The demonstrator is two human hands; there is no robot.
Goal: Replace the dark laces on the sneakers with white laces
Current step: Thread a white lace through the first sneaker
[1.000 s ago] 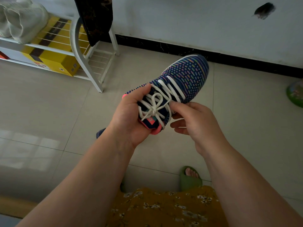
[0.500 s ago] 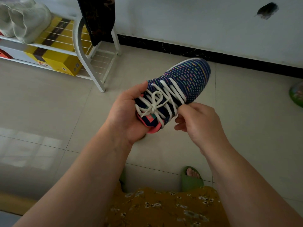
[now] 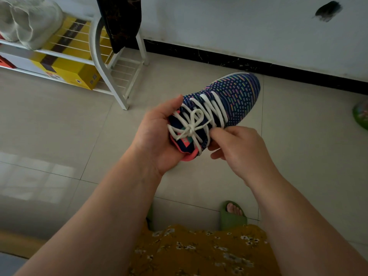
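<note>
The sneaker is held in the air, its long axis running from the heel cupped in the gripping left hand toward 1 o'clock, while the right hand at its 5 o'clock side pinches the tied white lace.

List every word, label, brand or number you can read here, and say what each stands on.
No text reads clearly.
Yellow box on the white rack: dark bands and small marks on its end, too blurred to read.
Sneaker tongue tag: a teal and pink patch with a pale mark, partly under the white laces, unreadable.
</note>
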